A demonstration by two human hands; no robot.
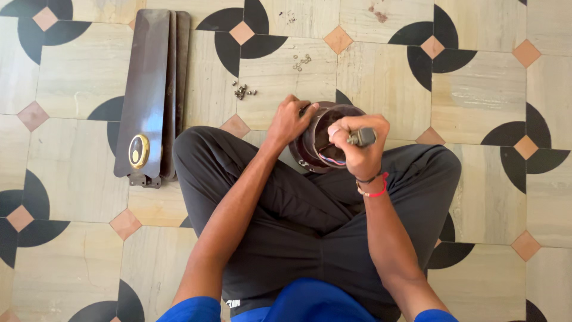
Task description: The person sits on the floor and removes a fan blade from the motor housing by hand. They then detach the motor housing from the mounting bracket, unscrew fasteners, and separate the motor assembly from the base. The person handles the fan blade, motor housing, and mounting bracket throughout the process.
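Both hands [325,128] grip the fan motor [322,134] between them.

sleeves: short, blue | trousers: dark grey | right wrist: red and black thread bands [373,186]

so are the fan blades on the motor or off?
Off. The blades lie stacked on the floor, apart from the motor that the left hand steadies; loose screws lie nearby.

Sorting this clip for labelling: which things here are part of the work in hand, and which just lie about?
In hand: left hand steadying the fan motor; right hand gripping a tool handle.
Lying about: stacked blades, two small heaps of screws, on the floor.
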